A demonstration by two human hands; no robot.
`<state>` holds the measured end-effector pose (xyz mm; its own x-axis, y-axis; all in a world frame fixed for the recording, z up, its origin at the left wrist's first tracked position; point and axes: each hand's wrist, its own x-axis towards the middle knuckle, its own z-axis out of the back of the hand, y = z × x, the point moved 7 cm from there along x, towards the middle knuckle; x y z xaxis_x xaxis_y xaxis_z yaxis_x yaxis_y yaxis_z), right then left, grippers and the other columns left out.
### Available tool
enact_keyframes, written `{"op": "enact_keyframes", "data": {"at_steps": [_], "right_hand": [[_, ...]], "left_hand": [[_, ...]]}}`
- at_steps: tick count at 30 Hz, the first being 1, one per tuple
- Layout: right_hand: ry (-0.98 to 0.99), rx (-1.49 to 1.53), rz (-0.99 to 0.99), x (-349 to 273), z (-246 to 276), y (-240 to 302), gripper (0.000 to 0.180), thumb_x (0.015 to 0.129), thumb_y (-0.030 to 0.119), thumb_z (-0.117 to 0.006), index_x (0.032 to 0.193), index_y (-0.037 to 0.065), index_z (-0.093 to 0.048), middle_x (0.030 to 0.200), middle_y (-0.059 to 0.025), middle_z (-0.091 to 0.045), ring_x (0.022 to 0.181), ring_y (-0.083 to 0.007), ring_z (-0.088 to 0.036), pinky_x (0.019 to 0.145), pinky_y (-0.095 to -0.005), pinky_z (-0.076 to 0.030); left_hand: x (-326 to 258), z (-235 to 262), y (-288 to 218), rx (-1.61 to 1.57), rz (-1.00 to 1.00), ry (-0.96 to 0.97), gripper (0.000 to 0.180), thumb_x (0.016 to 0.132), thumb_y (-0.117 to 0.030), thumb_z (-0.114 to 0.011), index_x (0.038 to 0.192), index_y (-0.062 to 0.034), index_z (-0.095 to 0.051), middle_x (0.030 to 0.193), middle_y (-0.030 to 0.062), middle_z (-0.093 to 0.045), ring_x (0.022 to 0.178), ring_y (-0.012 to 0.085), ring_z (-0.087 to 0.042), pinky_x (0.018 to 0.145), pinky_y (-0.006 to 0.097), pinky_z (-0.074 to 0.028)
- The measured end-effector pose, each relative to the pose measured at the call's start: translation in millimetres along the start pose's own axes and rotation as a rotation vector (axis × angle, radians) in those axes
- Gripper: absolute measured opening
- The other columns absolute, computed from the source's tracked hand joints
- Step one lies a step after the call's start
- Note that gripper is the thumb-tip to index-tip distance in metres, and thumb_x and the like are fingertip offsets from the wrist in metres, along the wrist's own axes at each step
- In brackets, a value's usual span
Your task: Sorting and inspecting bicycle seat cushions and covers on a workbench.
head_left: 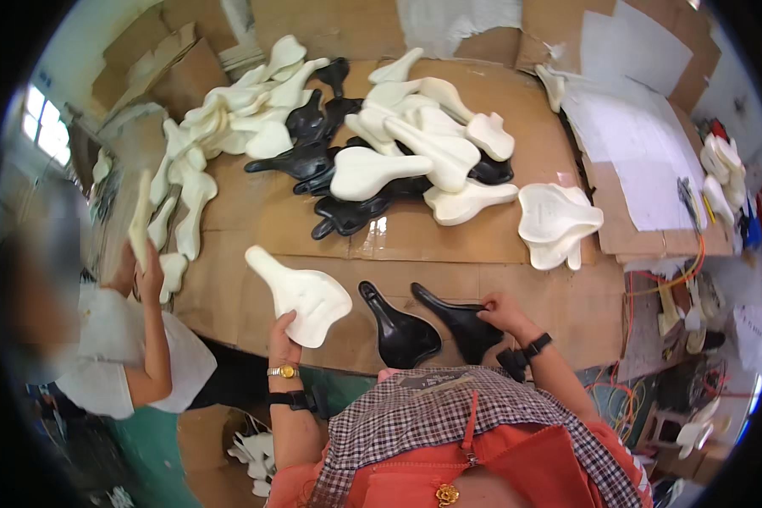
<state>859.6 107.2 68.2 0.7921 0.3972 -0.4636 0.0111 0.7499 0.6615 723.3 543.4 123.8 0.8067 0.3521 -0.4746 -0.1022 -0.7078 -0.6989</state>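
My left hand (284, 340) grips the wide end of a white foam saddle pad (306, 295), held over the near edge of the table with its narrow nose toward the far left. The fingers beneath the pad are hidden. With my right hand (506, 313) I pinch the edge of a glossy black saddle shell (464, 320), which is tilted on its side. Between my hands a second black saddle shell (398, 328) lies on the cardboard, its nose pointing away from me.
Heaped white saddle pads (432, 140) and black shells (356, 212) cover the table's middle. More white pads (559, 216) lie stacked at right. A co-worker (152, 339) at left holds another pad (140, 216). Orange hoses (694, 271) hang beyond the table's right edge.
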Motion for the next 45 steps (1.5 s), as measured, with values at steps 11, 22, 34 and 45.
{"op": "enact_keyframes", "data": {"at_steps": [11, 22, 34, 45], "right_hand": [[-0.584, -0.350, 0.011, -11.7, 39.7, -8.7, 0.042, 0.072, 0.018, -0.069, 0.112, 0.010, -0.058, 0.120, -0.0105, -0.051, 0.114, -0.0306, -0.044, 0.092, -0.0458, -0.036], [-0.542, -0.459, 0.146, -14.3, 34.1, 5.1, 0.048, 0.067, 0.013, -0.071, 0.113, 0.014, -0.057, 0.112, -0.0098, -0.054, 0.106, -0.0324, -0.046, 0.087, -0.0384, -0.042], [-0.530, 0.773, 0.449, -109.0, 117.0, 131.6, 0.025, 0.087, 0.011, -0.062, 0.107, -0.004, -0.061, 0.091, -0.0028, -0.064, 0.081, -0.0080, -0.057, 0.073, -0.0223, -0.047], [-0.413, 0.903, 0.620, -98.5, 92.9, 160.7, 0.026, 0.087, 0.009, -0.062, 0.111, -0.001, -0.059, 0.103, -0.0055, -0.062, 0.090, -0.0101, -0.058, 0.079, -0.0233, -0.048]], "left_hand": [[-8.8, -76.9, 38.8, 0.087, 0.042, 0.076, 0.043, 0.088, -0.019, -0.055, 0.125, 0.0017, -0.045, 0.117, 0.0121, -0.057, 0.107, 0.0239, -0.057, 0.091, 0.036, -0.046], [-40.6, -131.3, 51.6, 0.051, 0.106, 0.205, 0.047, 0.093, -0.032, -0.047, 0.128, -0.0001, -0.045, 0.125, 0.0109, -0.055, 0.112, 0.0232, -0.054, 0.096, 0.035, -0.043], [-67.8, -208.5, 78.2, 0.132, 0.112, 0.420, 0.054, 0.095, -0.041, -0.042, 0.132, -0.0023, -0.041, 0.128, 0.0116, -0.052, 0.113, 0.0222, -0.054, 0.097, 0.036, -0.043], [-101.1, -260.1, 88.0, -0.009, 0.224, 0.545, 0.044, 0.096, -0.039, -0.043, 0.120, -0.0033, -0.051, 0.114, 0.0092, -0.059, 0.098, 0.0175, -0.060, 0.085, 0.032, -0.050]]}}
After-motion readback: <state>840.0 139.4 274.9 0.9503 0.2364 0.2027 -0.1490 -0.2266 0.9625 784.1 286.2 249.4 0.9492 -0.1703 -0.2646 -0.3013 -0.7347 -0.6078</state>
